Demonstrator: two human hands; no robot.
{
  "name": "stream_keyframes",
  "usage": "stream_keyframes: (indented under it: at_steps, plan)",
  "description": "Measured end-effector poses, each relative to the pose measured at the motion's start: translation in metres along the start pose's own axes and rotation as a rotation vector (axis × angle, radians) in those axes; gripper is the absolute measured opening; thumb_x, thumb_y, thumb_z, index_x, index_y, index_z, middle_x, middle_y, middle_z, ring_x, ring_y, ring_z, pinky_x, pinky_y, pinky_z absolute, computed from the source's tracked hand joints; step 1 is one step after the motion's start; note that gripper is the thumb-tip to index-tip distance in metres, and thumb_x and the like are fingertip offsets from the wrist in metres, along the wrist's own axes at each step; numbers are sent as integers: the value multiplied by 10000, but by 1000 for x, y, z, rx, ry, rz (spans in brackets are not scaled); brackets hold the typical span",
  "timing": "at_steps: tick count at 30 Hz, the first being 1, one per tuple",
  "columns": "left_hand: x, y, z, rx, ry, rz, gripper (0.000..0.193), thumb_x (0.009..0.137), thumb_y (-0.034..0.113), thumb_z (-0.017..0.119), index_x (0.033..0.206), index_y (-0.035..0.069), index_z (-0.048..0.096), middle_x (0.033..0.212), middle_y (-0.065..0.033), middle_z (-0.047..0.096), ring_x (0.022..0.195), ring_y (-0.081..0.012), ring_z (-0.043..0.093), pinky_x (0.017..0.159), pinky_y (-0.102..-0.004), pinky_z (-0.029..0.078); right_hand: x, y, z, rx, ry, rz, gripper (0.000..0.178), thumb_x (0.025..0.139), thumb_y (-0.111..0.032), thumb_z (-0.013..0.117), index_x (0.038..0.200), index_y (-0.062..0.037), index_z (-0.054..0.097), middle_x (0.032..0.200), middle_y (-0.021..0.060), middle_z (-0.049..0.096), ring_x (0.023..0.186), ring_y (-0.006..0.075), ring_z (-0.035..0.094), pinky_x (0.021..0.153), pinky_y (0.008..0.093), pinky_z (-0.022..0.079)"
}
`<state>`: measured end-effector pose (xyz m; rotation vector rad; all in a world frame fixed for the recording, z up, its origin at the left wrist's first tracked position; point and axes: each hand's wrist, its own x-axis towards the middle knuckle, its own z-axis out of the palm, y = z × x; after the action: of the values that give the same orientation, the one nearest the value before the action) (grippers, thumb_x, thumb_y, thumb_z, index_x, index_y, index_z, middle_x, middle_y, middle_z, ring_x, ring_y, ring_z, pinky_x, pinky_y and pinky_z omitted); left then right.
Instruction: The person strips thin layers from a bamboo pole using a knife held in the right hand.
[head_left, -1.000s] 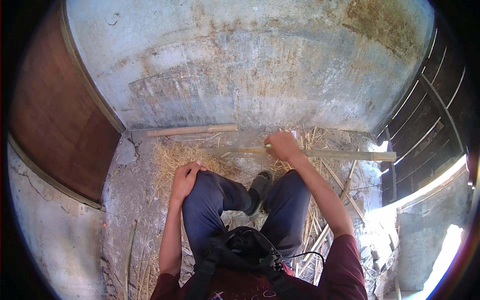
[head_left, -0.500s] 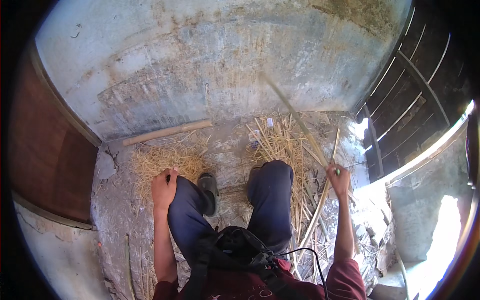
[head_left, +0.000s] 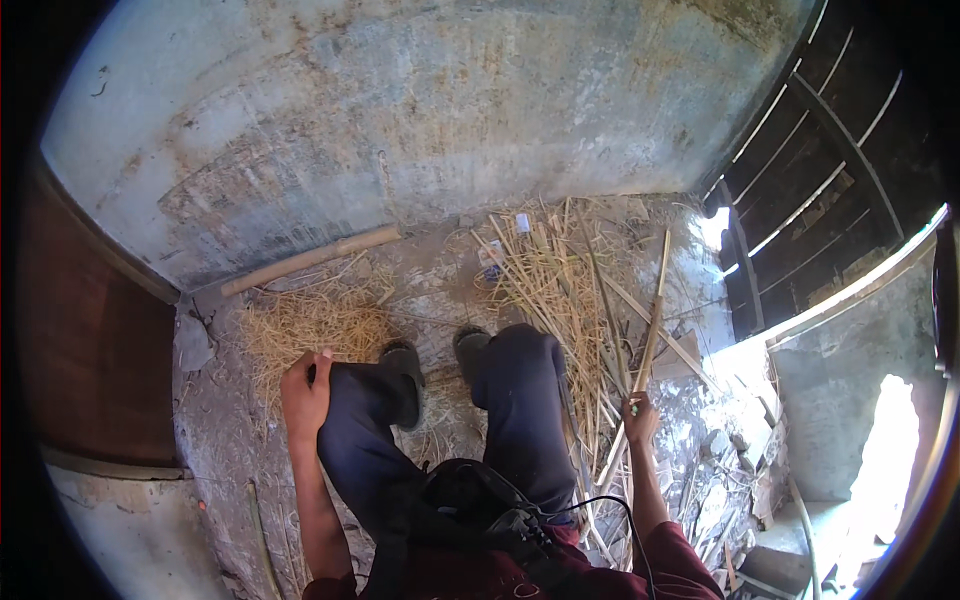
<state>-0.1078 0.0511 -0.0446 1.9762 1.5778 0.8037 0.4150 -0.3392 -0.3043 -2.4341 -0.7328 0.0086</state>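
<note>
Right hand [head_left: 641,418] closed, right of centre in lower half of frame, small green thing [head_left: 634,408] poking out of the fist. Long thin stick [head_left: 604,290] runs up from the fist over the right edge of the pile of split strips [head_left: 545,270]; its lower end meets the hand, can't tell if fingers grip it. Half a second ago the stick slanted up-left across the wall [head_left: 420,100]; now it's down at the pile, hand lower in frame. A second ago that hand was near frame centre, over a pole lying crosswise.

Left hand [head_left: 305,398] empty, fingers loosely bent, resting on left knee [head_left: 350,390], same as before. Shavings heap [head_left: 310,330] just above it, bamboo length [head_left: 315,258] at wall base, upper left; both unmoved on the floor. Right boot [head_left: 470,350] shows more now.
</note>
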Motion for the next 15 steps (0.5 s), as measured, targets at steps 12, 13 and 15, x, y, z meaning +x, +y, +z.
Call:
stream_keyframes:
  at_steps: [12,13,15]
  plan:
    - [2,-8,1,-7,-5,-45,431,1098,370,664,968,-36,719,847,-182,733,758,-281,678,770,-404,520,-72,9,30,16,-68,86,294,869,-310,879,977,-92,713,973,151,782,956,400,756,825,535,557]
    - [1,-8,2,-29,14,-20,434,1102,370,662,961,-37,710,817,-173,707,740,-261,650,756,-396,509,-74,13,33,18,-70,87,294,869,-310,879,977,-92,713,973,151,782,956,400,756,825,535,557]
    - [2,-8,1,-47,33,4,437,1105,370,659,954,-38,700,787,-163,680,722,-240,621,742,-388,498,-72,22,40,-106,-232,114,314,883,-344,870,1028,-110,718,1017,160,794,983,409,758,838,533,565]
